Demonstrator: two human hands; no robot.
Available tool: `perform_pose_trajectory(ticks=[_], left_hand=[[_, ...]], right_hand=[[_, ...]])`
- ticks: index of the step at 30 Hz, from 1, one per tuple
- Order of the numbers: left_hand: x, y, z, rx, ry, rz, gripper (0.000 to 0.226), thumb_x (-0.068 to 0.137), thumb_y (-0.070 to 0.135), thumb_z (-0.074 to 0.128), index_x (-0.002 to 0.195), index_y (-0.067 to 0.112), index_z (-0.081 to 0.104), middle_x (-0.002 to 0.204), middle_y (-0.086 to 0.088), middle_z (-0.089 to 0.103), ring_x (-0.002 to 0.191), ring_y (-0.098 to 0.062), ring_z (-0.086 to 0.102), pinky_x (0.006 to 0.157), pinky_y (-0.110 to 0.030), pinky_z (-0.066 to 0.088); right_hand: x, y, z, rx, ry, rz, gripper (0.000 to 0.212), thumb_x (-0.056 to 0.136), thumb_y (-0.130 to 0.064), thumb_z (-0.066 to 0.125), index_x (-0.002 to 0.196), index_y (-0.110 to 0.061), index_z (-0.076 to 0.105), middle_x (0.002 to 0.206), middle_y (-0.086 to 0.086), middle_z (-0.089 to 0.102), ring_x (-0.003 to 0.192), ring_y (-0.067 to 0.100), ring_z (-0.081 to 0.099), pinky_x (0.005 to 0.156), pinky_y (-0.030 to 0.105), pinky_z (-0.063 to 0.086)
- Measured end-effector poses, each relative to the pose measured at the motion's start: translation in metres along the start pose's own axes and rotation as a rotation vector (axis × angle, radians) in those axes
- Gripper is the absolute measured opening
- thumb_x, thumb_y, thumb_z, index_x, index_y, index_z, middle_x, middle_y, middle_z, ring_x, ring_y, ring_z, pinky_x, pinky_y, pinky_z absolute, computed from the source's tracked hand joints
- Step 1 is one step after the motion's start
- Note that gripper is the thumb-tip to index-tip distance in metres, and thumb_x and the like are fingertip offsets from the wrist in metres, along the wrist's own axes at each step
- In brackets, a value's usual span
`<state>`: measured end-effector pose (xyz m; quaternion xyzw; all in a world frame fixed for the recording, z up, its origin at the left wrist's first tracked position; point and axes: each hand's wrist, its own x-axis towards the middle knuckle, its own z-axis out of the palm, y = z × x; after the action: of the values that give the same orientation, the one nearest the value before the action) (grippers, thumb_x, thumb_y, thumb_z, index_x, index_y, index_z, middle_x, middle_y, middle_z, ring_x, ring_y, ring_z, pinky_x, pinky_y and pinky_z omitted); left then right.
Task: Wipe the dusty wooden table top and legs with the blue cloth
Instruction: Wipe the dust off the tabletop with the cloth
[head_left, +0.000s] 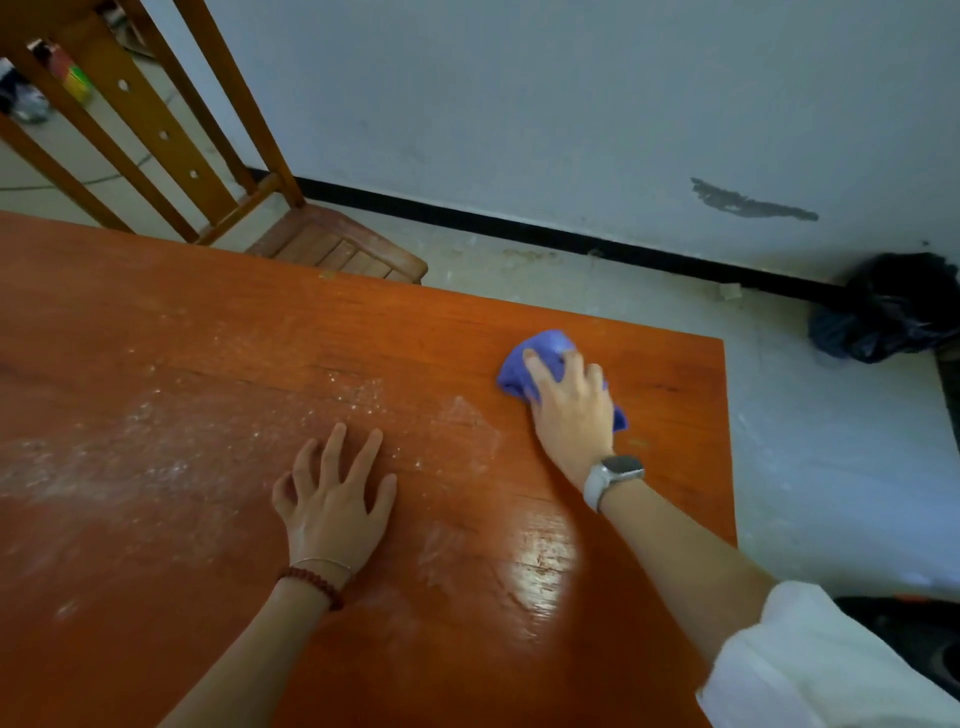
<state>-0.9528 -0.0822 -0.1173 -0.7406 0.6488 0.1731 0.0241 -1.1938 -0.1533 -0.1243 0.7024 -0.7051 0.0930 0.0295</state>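
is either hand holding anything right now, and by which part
The right hand holds the bunched blue cloth from above, fingers spread over its top, pressing it on the table. The left hand holds nothing.

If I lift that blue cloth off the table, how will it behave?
Probably floppy: the cloth lies bunched in soft folds under the right hand. Likely light, since it crumples small. It should slide easily on the glossy table.

We see the bunched blue cloth (550, 358) lying far right on our dust-streaked orange wooden table top (208, 364).
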Motion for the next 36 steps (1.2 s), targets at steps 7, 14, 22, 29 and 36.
perform_pose_trajectory(ticks=[7,14,22,29,36], left_hand=[[0.002,-0.003,0.001,0.002,0.0,0.007,0.061,0.079,0.061,0.018,0.138,0.045,0.026,0.154,0.003,0.014,0.138,-0.027,0.008,0.107,-0.053,0.012],[0.0,-0.001,0.001,0.014,-0.007,0.006,0.055,0.085,0.058,0.023,0.138,0.044,0.026,0.154,0.004,0.012,0.138,-0.027,0.006,0.108,-0.052,0.011],[0.001,-0.003,-0.005,-0.01,-0.059,0.012,0.048,0.092,0.049,0.028,0.139,0.047,0.019,0.155,0.006,0.007,0.139,-0.024,0.001,0.109,-0.051,0.011],[0.004,-0.022,-0.024,-0.165,-0.048,0.053,0.044,0.094,0.034,0.039,0.137,0.037,0.033,0.152,0.008,0.019,0.138,-0.024,0.012,0.109,-0.05,0.014],[-0.032,-0.067,-0.016,-0.151,0.12,0.033,0.042,0.091,0.028,0.048,0.133,0.03,0.044,0.149,-0.003,0.031,0.139,-0.027,0.017,0.11,-0.052,0.012]], right_hand=[[-0.037,0.002,-0.033,0.537,-0.102,-0.101,0.044,0.08,-0.025,0.039,0.122,-0.025,0.054,0.114,0.015,0.053,0.077,0.035,0.063,0.06,0.035,0.055],[-0.005,0.102,-0.036,0.206,0.055,0.766,0.037,0.094,-0.024,0.043,0.131,-0.023,0.043,0.126,0.021,0.038,0.108,0.041,0.046,0.081,0.047,0.042],[0.058,0.018,-0.008,0.178,-0.106,0.38,0.043,0.09,-0.033,0.048,0.132,-0.027,0.041,0.132,0.015,0.037,0.111,0.037,0.043,0.075,0.041,0.043],[0.027,-0.064,-0.005,0.287,-0.258,-0.29,0.045,0.082,-0.022,0.05,0.125,-0.031,0.051,0.131,0.007,0.045,0.11,0.032,0.045,0.067,0.04,0.05],[0.015,-0.042,-0.026,0.426,-0.088,-0.276,0.053,0.074,-0.023,0.043,0.126,-0.027,0.053,0.123,0.009,0.054,0.106,0.033,0.052,0.079,0.038,0.051]])
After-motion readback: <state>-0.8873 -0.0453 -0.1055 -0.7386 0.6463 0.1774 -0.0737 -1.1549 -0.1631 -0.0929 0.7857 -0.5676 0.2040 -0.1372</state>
